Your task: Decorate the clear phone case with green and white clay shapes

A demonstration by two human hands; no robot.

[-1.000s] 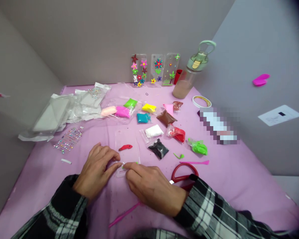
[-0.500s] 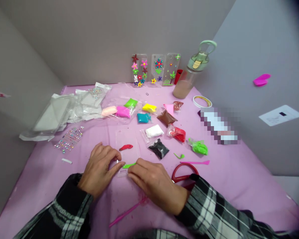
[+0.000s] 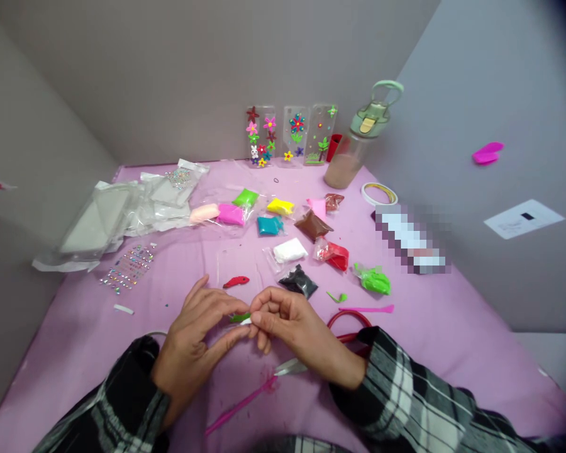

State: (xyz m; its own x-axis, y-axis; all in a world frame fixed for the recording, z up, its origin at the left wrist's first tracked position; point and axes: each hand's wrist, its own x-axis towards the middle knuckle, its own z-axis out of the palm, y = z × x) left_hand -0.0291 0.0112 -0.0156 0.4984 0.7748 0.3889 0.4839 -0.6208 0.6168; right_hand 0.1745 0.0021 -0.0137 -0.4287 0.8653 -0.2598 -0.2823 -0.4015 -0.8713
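Observation:
My left hand (image 3: 200, 340) and my right hand (image 3: 290, 324) meet at the middle of the table, fingertips nearly touching. Between them is a small green clay strip (image 3: 237, 318) with a white bit (image 3: 246, 321) at its side. Left thumb and index finger close around the strip, while the right thumb and finger pinch at its right end. Whether the white bit is stuck to the strip cannot be told. Just beyond my fingers lies a clear phone case (image 3: 248, 261), partly hidden, with a red clay piece (image 3: 236, 282) on it.
Red-handled scissors (image 3: 292, 367) lie partly under my right wrist, near a pink modelling tool (image 3: 240, 406). Several clay packets surround the white packet (image 3: 290, 250). Decorated cases (image 3: 296, 156) and a bottle (image 3: 346, 160) stand behind. A gem sheet (image 3: 128, 267) lies left, a tape roll (image 3: 380, 194) right.
Both hands have drawn together around the green strip, which was pressed flat near the case's lower end. A white bit now shows beside it, and the scissor blades have come into view.

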